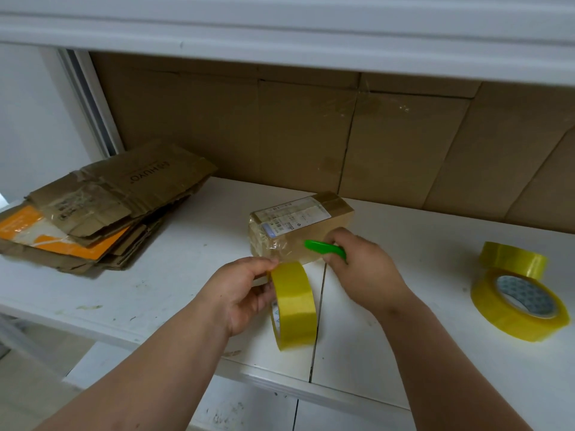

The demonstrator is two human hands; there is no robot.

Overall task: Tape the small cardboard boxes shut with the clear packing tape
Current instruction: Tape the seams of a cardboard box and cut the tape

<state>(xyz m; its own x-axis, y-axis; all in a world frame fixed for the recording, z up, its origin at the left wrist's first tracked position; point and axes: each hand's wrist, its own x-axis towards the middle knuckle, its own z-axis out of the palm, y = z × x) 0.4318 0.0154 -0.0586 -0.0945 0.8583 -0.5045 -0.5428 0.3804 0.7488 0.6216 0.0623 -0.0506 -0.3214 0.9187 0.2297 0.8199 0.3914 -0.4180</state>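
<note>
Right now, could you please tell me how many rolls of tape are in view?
3: one held upright in the left hand (roll), one lying flat at the table's right, one just behind it.

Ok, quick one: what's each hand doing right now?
Left hand: holding the tape roll, fingers curled round it.
Right hand: gripping the green cutter against the cardboard box.

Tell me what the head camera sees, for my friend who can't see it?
The left hand holds a tape roll upright beside a small taped box, while the right hand grips a green cutter against the box. Two more rolls lie to the right on the white table, and flattened cardboard is piled to the left.
</note>
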